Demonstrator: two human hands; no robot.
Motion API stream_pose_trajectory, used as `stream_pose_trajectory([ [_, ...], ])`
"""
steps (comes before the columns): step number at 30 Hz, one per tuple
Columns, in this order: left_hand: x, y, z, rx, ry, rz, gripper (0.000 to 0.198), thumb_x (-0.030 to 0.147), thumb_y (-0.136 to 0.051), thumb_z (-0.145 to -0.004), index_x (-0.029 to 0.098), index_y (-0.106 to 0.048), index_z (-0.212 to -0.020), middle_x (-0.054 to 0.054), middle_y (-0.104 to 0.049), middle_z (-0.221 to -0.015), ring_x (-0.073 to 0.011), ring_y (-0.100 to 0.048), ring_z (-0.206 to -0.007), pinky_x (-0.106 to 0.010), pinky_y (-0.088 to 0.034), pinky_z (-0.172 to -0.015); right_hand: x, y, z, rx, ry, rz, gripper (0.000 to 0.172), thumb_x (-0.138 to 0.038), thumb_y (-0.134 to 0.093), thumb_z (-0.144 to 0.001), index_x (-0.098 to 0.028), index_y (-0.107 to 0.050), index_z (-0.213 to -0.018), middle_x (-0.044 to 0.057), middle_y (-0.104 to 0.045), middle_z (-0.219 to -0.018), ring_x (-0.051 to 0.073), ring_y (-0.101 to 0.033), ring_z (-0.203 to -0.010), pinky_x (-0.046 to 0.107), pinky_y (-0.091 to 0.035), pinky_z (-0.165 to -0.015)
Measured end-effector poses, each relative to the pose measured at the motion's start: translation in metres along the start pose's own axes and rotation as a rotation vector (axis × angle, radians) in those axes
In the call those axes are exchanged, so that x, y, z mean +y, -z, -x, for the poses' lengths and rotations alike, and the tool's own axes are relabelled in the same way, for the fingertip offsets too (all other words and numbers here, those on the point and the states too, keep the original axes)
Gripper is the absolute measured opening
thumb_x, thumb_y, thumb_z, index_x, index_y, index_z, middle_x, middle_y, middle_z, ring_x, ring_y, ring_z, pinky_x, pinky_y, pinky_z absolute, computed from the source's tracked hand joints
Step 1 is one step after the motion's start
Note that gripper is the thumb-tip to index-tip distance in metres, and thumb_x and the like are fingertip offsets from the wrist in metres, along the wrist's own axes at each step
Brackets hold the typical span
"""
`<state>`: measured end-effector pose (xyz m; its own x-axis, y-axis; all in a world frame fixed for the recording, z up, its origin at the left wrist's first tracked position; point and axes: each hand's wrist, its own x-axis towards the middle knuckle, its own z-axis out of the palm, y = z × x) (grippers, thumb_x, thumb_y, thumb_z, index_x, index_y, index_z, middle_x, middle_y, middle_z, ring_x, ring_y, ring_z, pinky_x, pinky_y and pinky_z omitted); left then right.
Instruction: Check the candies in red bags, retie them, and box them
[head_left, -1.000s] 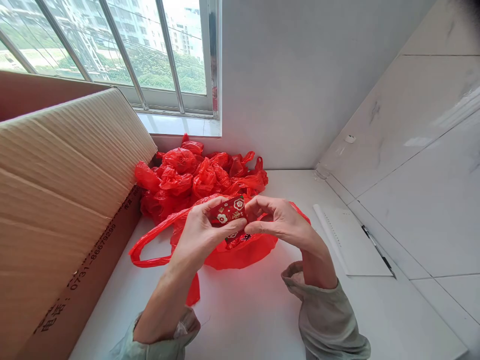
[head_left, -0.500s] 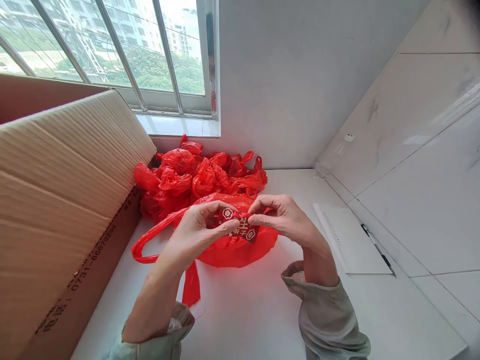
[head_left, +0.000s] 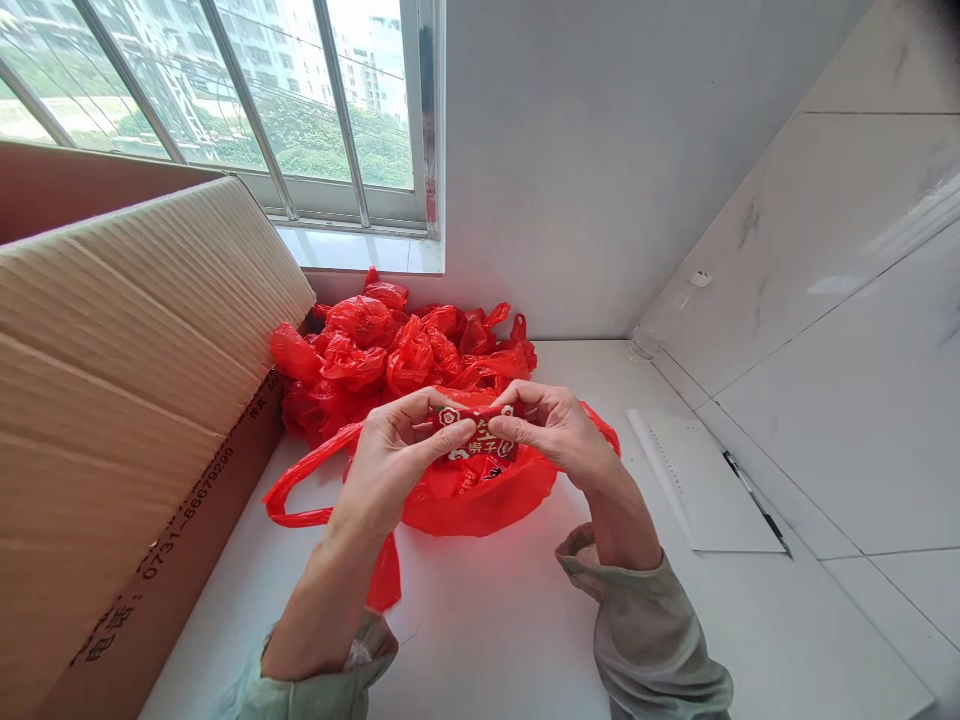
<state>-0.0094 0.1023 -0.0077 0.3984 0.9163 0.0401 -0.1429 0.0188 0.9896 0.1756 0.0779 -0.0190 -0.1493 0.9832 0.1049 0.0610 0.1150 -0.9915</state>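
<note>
In the head view, two grey-green sleeves (head_left: 652, 630) reach in from the near edge over a white surface (head_left: 480, 640). The person's left hand (head_left: 401, 445) and right hand (head_left: 559, 430) meet near the middle, thumbs toward the near side. The fingers of both are pinched on a small red packet (head_left: 480, 448) with white flowers and pale characters, one hand grasping each end. The packet is held over the mouth of a red plastic bag (head_left: 480, 515), where printed red items (head_left: 480, 478) show inside. One handle of the bag loops out to the left.

A cardboard box (head_left: 135, 380) with printed digits fills the left side. To the right lie a white notebook (head_left: 701, 490) and, along its right edge, a black pen (head_left: 757, 505).

Farther off, a pile of red bags (head_left: 405, 350) sits against the wall (head_left: 562, 150), beside the box. A clear bottle (head_left: 671, 312) is in the far right corner. Farthest left is a barred window (head_left: 360, 110).
</note>
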Motion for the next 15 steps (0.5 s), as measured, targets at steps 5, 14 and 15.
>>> stream_pose_trajectory([
  [5,-0.002,0.003,-0.001,-0.039,-0.007,-0.015,0.017,0.032,-0.078,-0.079,0.018,-0.069,-0.08,0.001,-0.068,-0.077,-0.0123,-0.065,-0.071,-0.019,-0.055,-0.064,0.002,0.0,-0.003,0.018,0.003,-0.077,0.029,-0.045,-0.075,-0.077,-0.018,-0.063,-0.081,-0.003,-0.058,-0.066,0.011,-0.053,-0.059,0.025,-0.045,-0.058],
  [14,-0.006,0.011,-0.002,-0.124,0.026,-0.094,0.022,0.032,-0.079,-0.077,0.018,-0.071,-0.092,-0.003,-0.074,-0.091,-0.0213,-0.07,-0.088,-0.029,-0.059,-0.08,0.002,0.005,-0.002,0.002,-0.045,-0.128,0.027,-0.04,-0.077,-0.076,-0.018,-0.063,-0.084,-0.003,-0.06,-0.073,0.009,-0.055,-0.062,0.021,-0.044,-0.058],
  [15,-0.006,0.011,-0.002,-0.107,0.021,-0.093,0.022,0.032,-0.079,-0.077,0.018,-0.072,-0.093,-0.003,-0.074,-0.09,-0.0205,-0.07,-0.086,-0.028,-0.059,-0.078,0.002,0.005,-0.002,-0.022,-0.053,-0.133,0.026,-0.039,-0.077,-0.077,-0.018,-0.064,-0.086,-0.003,-0.062,-0.077,0.01,-0.058,-0.066,0.021,-0.047,-0.061],
])
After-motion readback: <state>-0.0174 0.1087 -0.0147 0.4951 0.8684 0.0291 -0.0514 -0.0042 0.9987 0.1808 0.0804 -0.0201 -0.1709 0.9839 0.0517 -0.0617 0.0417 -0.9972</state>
